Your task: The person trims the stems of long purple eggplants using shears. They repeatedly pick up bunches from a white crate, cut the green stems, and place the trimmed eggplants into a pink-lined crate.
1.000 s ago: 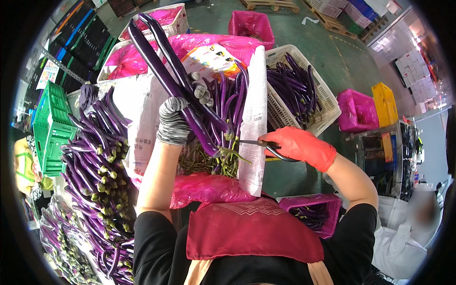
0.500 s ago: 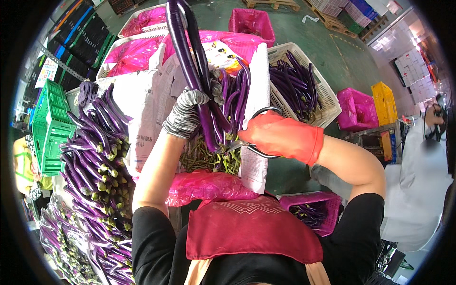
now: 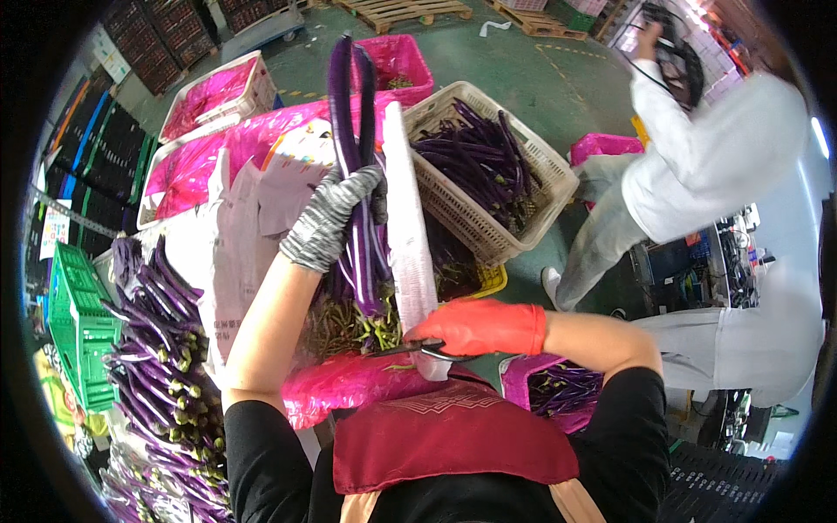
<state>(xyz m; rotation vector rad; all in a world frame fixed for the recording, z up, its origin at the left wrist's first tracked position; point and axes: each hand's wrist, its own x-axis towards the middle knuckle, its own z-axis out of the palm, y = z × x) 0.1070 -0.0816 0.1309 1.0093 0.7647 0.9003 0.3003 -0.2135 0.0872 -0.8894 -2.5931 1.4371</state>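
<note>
My left hand, in a grey striped knit glove, is closed round long purple eggplants held upright, their stem ends pointing toward me. My right hand, in an orange-red rubber glove, grips black-handled scissors. The blades point left, just below the stem ends and apart from the eggplants. Beneath lies a heap of cut green stems in a paper-lined container, its pink plastic liner bulging on my side.
A big pile of eggplants lies at left beside a green crate. To the right stands a white crate of eggplants; a pink basket holds more. A person in white stands at far right. Pink-lined crates stand beyond.
The scissors have dropped away from the stem ends toward me. The eggplants stay in my left hand. My view has shifted, and a person in white shows more fully at right.
</note>
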